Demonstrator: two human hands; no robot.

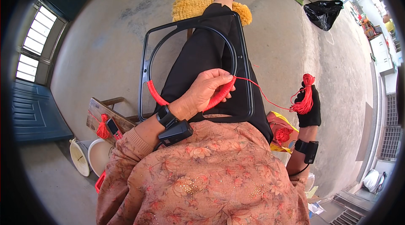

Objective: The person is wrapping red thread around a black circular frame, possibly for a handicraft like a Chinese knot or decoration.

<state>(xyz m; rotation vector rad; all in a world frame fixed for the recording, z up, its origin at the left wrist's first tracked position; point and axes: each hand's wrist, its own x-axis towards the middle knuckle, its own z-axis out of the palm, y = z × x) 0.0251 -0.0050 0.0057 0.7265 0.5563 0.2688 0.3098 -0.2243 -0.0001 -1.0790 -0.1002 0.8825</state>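
Note:
A black square frame (192,23) with a round ring (152,56) inside it rests across my lap. Red cord is wound tightly round the lower part of the ring, its coils (156,93) showing on either side of my wrist. My left hand (211,83) is closed on the wrapped ring at its right side, thumb and forefinger pinching where the cord leaves it. From there a single strand (262,93) runs slack to the right. Held out at the right, my black-gloved right hand (312,113) grips a bundle of red cord (307,98); its fingers are partly hidden.
A wooden stool (101,117) at left carries another red cord bundle (103,129) and a phone (113,127). Buckets (99,155) stand beside it. A yellow-red bag (278,119) with red cord lies right of my lap; a black plastic bag (324,14) sits farther off.

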